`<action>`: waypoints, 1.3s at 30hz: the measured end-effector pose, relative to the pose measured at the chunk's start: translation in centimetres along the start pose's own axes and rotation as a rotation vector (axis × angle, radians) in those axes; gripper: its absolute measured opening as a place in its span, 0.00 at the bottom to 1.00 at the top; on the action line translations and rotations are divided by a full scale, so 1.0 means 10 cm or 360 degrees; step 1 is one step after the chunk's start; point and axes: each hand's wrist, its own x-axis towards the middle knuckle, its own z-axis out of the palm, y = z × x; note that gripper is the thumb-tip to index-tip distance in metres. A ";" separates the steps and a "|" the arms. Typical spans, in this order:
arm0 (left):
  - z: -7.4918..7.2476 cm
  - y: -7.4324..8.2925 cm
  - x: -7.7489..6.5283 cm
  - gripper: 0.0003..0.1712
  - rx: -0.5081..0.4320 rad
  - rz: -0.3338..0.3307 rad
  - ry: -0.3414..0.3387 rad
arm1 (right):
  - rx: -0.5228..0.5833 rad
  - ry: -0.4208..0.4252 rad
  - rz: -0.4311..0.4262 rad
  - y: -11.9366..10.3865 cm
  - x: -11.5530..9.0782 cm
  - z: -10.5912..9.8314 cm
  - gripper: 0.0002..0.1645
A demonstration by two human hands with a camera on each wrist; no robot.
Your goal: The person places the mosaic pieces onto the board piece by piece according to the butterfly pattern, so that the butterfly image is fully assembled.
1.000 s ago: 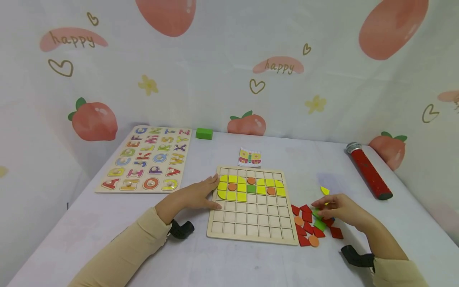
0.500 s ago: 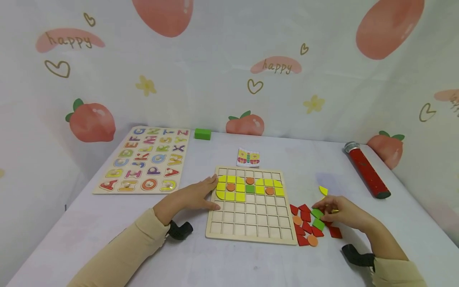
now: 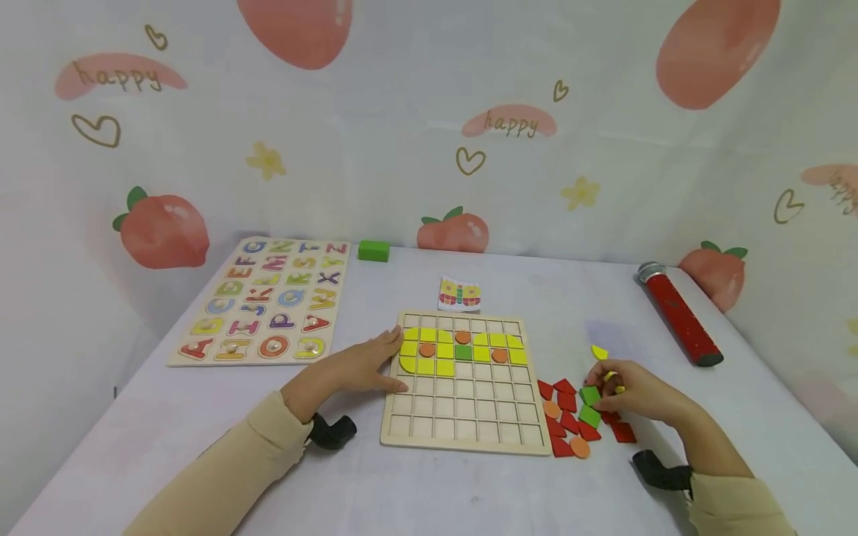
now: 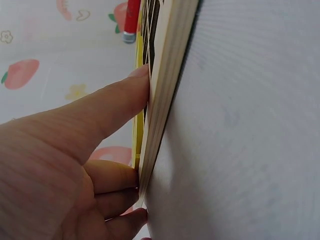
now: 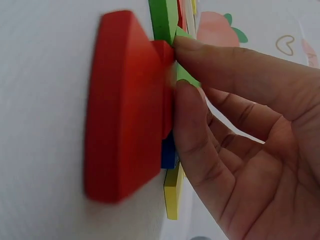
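Note:
A wooden grid board (image 3: 469, 435) lies on the table, its upper rows partly filled with yellow tiles (image 3: 425, 365), orange discs (image 3: 499, 356) and one green tile. At the board's left edge rests my left hand (image 3: 358, 366); in the left wrist view its thumb (image 4: 117, 102) touches the board's face by the rim. To the right of the board, my right hand (image 3: 640, 388) pinches a green tile (image 3: 590, 395) between thumb and forefinger, over a loose pile. Close by in the right wrist view are a red tile (image 5: 122, 107), a blue piece (image 5: 168, 152) and a yellow piece (image 5: 172, 192).
Loose red tiles (image 3: 566, 402), an orange disc (image 3: 579, 447) and another green tile lie beside the board. Behind it is a butterfly pattern card (image 3: 459, 294). An alphabet puzzle (image 3: 264, 305), a green block (image 3: 373, 251) and a red microphone (image 3: 680, 316) stand farther out.
My right fingers have closed on a green tile in the pile, which now sits tilted at the fingertips. The left hand stays at the board's edge. The head view has shifted slightly.

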 end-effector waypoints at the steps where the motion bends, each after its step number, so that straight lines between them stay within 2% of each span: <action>1: 0.00 0.00 0.00 0.55 -0.0004 0.0001 0.0002 | -0.0005 -0.0003 -0.0015 0.00 0.00 0.00 0.18; 10: -0.01 0.00 -0.02 0.54 -0.0005 0.0013 0.0012 | 0.0008 -0.0041 -0.0067 0.00 0.02 -0.04 0.16; 15: -0.01 0.00 -0.02 0.54 -0.0008 0.0017 0.0013 | 0.0101 0.0007 -0.0031 -0.07 0.05 -0.08 0.18; 19: -0.01 -0.01 -0.02 0.55 -0.0009 0.0015 0.0014 | 0.0190 -0.0010 -0.0050 -0.18 0.15 -0.08 0.20; 27: -0.01 0.02 -0.02 0.54 0.0024 0.0012 0.0013 | 0.0306 -0.0087 -0.0084 -0.47 0.37 0.03 0.21; 34: 0.00 0.01 0.00 0.55 0.0009 0.0020 0.0018 | 0.0352 -0.0221 -0.0239 -0.70 0.57 0.16 0.17; 39: -0.01 0.01 0.00 0.54 0.0007 0.0025 0.0021 | 0.0379 -0.0271 -0.0254 -0.83 0.72 0.32 0.15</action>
